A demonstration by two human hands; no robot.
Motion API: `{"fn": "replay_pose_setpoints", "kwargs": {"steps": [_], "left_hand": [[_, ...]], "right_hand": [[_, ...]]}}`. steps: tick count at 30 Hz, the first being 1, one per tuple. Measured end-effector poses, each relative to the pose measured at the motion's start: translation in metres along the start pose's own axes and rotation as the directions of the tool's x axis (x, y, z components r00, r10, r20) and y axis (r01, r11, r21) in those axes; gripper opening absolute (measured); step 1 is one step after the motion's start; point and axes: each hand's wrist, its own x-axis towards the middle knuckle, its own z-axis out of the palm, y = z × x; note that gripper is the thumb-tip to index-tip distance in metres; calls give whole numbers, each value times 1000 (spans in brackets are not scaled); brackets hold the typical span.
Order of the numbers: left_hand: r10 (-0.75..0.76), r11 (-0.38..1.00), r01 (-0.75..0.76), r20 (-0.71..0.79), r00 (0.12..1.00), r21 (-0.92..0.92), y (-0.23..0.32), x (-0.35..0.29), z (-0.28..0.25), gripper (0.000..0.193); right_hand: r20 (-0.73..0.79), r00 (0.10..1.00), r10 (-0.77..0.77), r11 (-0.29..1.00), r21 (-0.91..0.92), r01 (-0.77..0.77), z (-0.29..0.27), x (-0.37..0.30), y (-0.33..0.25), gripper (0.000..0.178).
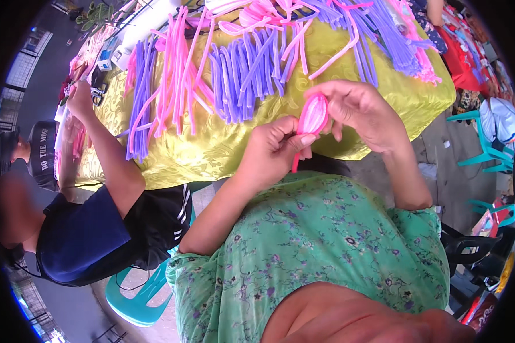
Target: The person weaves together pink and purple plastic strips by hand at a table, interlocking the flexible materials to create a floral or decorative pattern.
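Observation:
In front of my chest is a pink petal [313, 117] bent from pipe cleaner, with a paler pink inside and a short pink stem hanging below. My left hand [273, 147] pinches its lower end between thumb and fingers. At the petal's upper right edge, my right hand [361, 112] grips it with curled fingers; the exact fingertip contact is partly hidden. Beyond my hands, several purple pipe cleaners [240, 77] lie in a bundle on the yellow tablecloth [212, 157], beside long pink pipe cleaners [180, 80].
More purple pipe cleaners [390, 43] lie at the far right, with pink ones around them. On my left a person in a dark blue shirt [91, 234] works at the table. Teal plastic chairs [140, 297] stand at lower left and at right. A white roll [151, 23] lies at the back.

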Motion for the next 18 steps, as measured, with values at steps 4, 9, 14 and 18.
{"fn": "replay_pose_setpoints", "kwargs": {"steps": [4,9,14,18], "left_hand": [[-17,1000,16,106,994,12,4,1,-18,6],[42,997,-41,10,999,-70,9,3,-26,6],[23,999,-23,-18,1000,-31,11,7,-32,6],[22,1000,-22,-24,999,2,19,12,-33,7]], "right_hand": [[184,982,41,948,302,-97,4,9,5,29],[130,983,127,840,514,-177,13,15,11,26],[-61,998,1,883,468,28,30,26,3,24],[-84,996,32,796,604,25,33,33,6,22]]}}
